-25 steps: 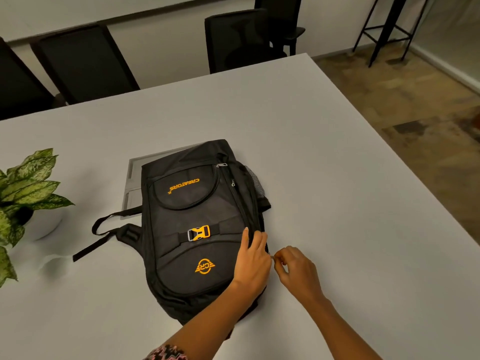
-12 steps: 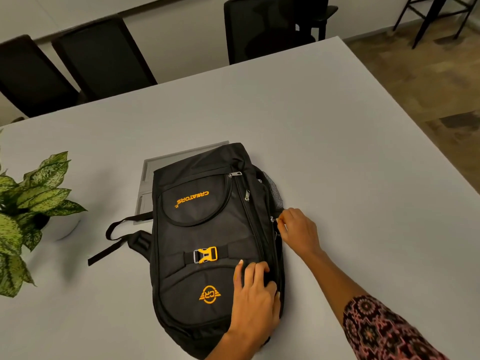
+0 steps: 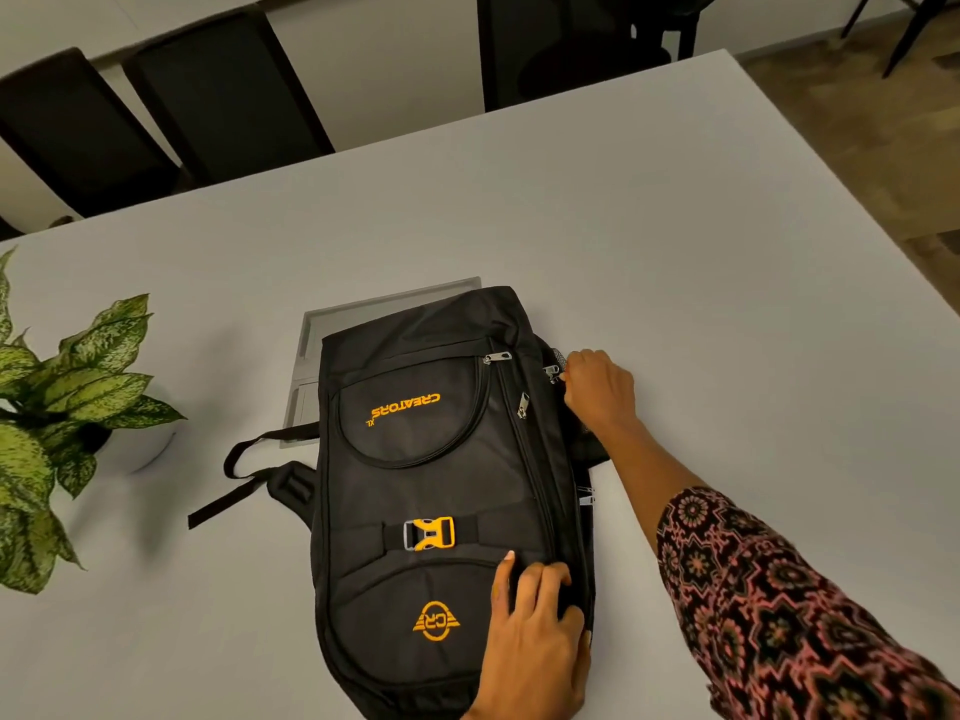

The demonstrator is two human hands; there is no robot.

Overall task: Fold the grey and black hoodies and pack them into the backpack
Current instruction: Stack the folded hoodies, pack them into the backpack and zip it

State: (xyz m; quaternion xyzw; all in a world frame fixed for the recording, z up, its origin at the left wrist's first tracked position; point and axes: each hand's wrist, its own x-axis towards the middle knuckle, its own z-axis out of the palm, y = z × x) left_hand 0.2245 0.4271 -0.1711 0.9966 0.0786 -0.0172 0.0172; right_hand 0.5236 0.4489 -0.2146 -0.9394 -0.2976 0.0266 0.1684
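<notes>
A black backpack (image 3: 431, 459) with orange lettering and an orange buckle lies flat on the white table (image 3: 701, 304), its top pointing away from me. My left hand (image 3: 535, 646) presses down on the pack's lower right corner, fingers spread over the fabric. My right hand (image 3: 597, 389) is at the pack's upper right side and pinches a zipper pull (image 3: 555, 374) of the side zip. No hoodie is in view.
A potted plant (image 3: 57, 423) stands at the left of the table. A grey recessed panel (image 3: 353, 324) lies partly under the pack's top. Black chairs (image 3: 218, 90) line the table's far edge. The table's right edge drops to a brown floor.
My right hand has slid the zipper pull along the pack's right side, from near the bottom up to the top. My left hand has shifted down to the lower corner.
</notes>
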